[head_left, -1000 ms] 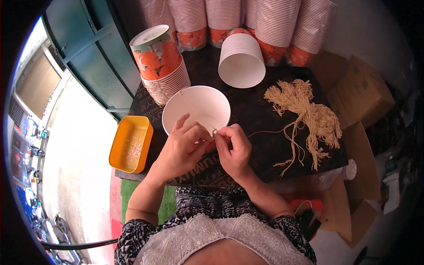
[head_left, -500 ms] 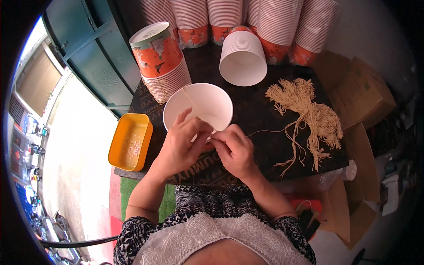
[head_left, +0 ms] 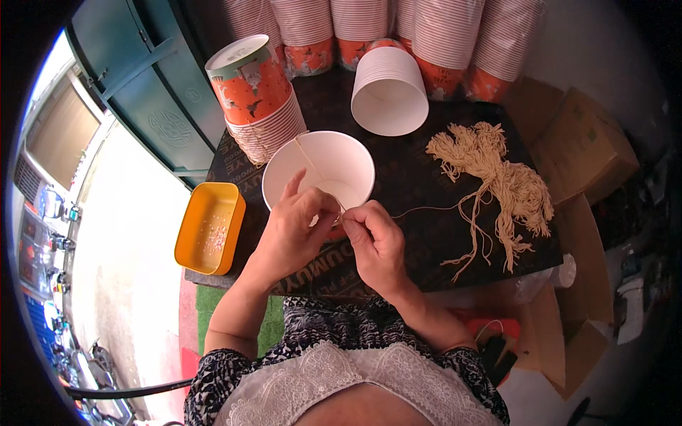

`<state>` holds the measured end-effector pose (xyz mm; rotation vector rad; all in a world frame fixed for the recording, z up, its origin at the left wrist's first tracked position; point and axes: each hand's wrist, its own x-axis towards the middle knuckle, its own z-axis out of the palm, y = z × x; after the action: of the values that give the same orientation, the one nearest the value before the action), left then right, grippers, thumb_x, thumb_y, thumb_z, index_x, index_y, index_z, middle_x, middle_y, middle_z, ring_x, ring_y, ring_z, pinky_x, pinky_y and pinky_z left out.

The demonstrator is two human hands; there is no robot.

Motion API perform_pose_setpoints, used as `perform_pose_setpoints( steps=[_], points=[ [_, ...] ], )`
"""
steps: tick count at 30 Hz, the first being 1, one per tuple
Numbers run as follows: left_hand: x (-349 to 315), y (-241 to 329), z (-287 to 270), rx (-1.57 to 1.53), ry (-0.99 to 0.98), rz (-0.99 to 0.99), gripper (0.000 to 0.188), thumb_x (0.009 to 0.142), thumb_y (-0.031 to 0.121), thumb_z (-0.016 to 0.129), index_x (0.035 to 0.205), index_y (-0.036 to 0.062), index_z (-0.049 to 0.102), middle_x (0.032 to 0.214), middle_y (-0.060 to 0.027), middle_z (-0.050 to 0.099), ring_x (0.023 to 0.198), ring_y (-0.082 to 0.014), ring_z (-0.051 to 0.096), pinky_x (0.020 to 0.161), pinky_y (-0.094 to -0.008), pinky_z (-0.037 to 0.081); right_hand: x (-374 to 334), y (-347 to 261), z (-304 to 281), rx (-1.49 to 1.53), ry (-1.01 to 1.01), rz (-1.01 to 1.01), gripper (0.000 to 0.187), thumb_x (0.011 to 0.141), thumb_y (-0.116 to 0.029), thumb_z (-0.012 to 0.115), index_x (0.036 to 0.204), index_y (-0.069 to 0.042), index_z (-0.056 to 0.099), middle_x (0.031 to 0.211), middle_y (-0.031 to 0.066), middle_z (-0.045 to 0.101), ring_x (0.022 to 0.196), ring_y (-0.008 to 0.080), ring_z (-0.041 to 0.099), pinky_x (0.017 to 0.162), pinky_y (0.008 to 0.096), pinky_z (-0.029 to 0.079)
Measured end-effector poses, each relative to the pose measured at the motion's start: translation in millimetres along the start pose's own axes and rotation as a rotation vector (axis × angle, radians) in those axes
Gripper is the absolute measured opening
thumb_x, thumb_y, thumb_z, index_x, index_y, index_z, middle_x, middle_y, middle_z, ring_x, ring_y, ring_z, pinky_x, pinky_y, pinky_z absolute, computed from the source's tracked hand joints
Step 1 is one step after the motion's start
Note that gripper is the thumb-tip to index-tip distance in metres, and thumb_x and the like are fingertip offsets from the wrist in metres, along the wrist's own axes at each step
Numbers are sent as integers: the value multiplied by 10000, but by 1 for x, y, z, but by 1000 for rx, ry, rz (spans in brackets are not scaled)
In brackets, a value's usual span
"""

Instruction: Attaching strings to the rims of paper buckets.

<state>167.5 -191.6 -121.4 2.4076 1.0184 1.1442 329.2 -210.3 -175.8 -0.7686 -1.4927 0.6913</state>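
Observation:
A white-lined paper bucket (head_left: 293,162) stands in front of me, its mouth facing up toward me. A tan string (head_left: 310,157) crosses its opening from the far rim down to my fingers. Over the near rim, my left hand (head_left: 298,224) pinches the string between thumb and forefinger, its other fingers raised. Right against it, my right hand (head_left: 376,238) is closed in a pinch on the string too. From there a strand (head_left: 426,209) runs right to a bundle of tan strings (head_left: 515,181). The exact spot between the fingertips is partly hidden.
A yellow tray (head_left: 186,234) with small pale bits sits at the table's left edge. Stacked orange buckets (head_left: 252,89) stand behind it, and a white bucket stack (head_left: 389,99) lies on its side. Wrapped bucket stacks (head_left: 444,35) line the back. Cardboard boxes (head_left: 590,142) are at the right.
My right hand has shifted slightly left and its fingers have closed in toward the left fingertips. The left hand has barely moved, still pinching; the bucket stays in place.

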Motion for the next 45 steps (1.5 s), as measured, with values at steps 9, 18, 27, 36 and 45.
perform_pose_setpoints(
  steps=[9, 18, 27, 36, 45],
  points=[
    [-2, 3, 1, -34, 46, -9, 332, 791, -71, 625, 1091, 61, 579, 851, -29, 654, 768, -195, 681, 1132, -567, 260, 0, -6, 1, 18, 28, 78, 42, 918, -3, 618, 922, 23, 586, 825, 99, 596, 728, 171, 621, 635, 289, 497],
    [-7, 0, 1, -60, 82, 39, 401, 754, -92, 627, 1120, 67, 584, 818, 9, 617, 763, -147, 658, 1152, -546, 245, -2, -6, 4, 173, 111, 271, 52, 910, -6, 639, 922, 4, 589, 768, 42, 638, 666, 53, 588, 584, 234, 484],
    [-6, 2, 2, -101, 92, 39, 389, 749, -99, 633, 1106, 54, 598, 866, -10, 645, 792, -156, 675, 1159, -535, 247, 1, -9, 2, -23, 69, 96, 54, 886, 30, 640, 927, 14, 607, 802, 77, 657, 677, 95, 629, 591, 255, 499],
    [-5, -1, 1, -65, 83, 69, 423, 722, -119, 634, 1113, 31, 570, 871, -32, 656, 797, -148, 688, 1158, -544, 253, 2, -7, 3, -185, 72, -101, 100, 845, 45, 674, 931, 3, 647, 797, 90, 625, 642, 169, 626, 561, 280, 479],
    [-6, -1, 3, -64, 78, 36, 583, 735, -122, 623, 1287, -7, 476, 850, -60, 642, 752, -159, 656, 1117, -468, 346, 0, -4, 3, -154, 71, -83, 103, 838, 71, 662, 917, 9, 640, 804, 89, 613, 671, 158, 621, 566, 278, 475]
  ],
)
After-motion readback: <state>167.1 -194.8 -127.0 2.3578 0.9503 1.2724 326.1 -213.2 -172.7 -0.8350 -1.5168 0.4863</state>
